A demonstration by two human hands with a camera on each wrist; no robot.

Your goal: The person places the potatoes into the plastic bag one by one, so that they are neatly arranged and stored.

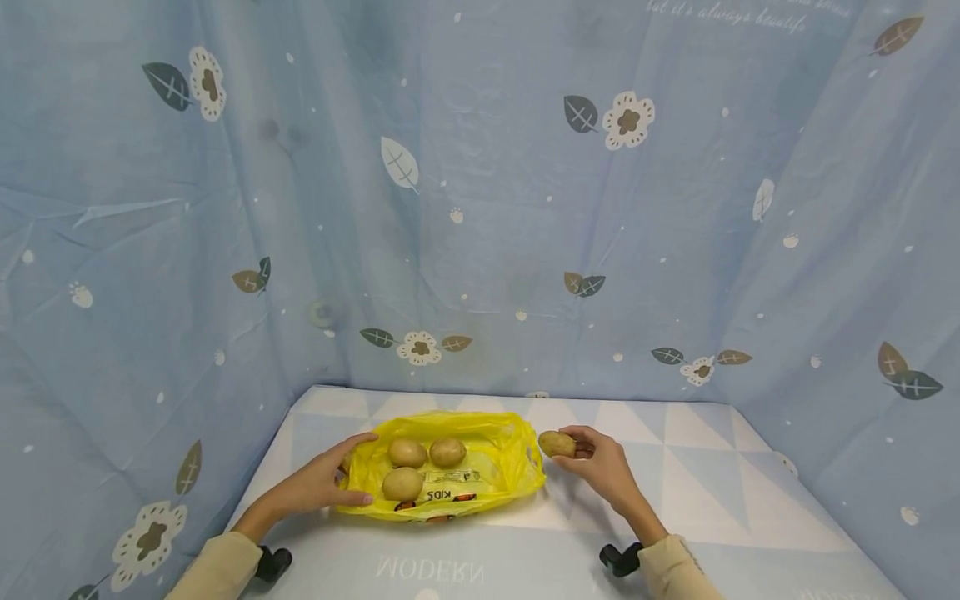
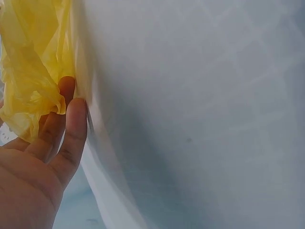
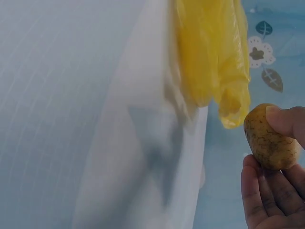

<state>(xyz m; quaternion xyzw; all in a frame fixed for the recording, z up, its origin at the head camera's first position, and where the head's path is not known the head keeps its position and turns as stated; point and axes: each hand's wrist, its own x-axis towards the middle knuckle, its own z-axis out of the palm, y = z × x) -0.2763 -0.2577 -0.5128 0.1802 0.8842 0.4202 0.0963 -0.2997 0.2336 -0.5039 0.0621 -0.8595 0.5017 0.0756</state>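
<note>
A yellow plastic bag lies spread with its mouth facing up, and three potatoes rest inside it. My left hand holds the bag's left end, thumb along the near rim and index finger at the far rim. In the left wrist view, the other fingers curve beside the bag's crumpled end. Just off the bag's right end, my right hand grips another potato between thumb and fingers. The right wrist view shows this potato close to the hanging bag handle.
The bag lies on a table with a pale triangle-patterned cover. Behind it and along both sides hangs a blue curtain with flowers and leaves. Black wrist mounts sit below both hands near the sleeves.
</note>
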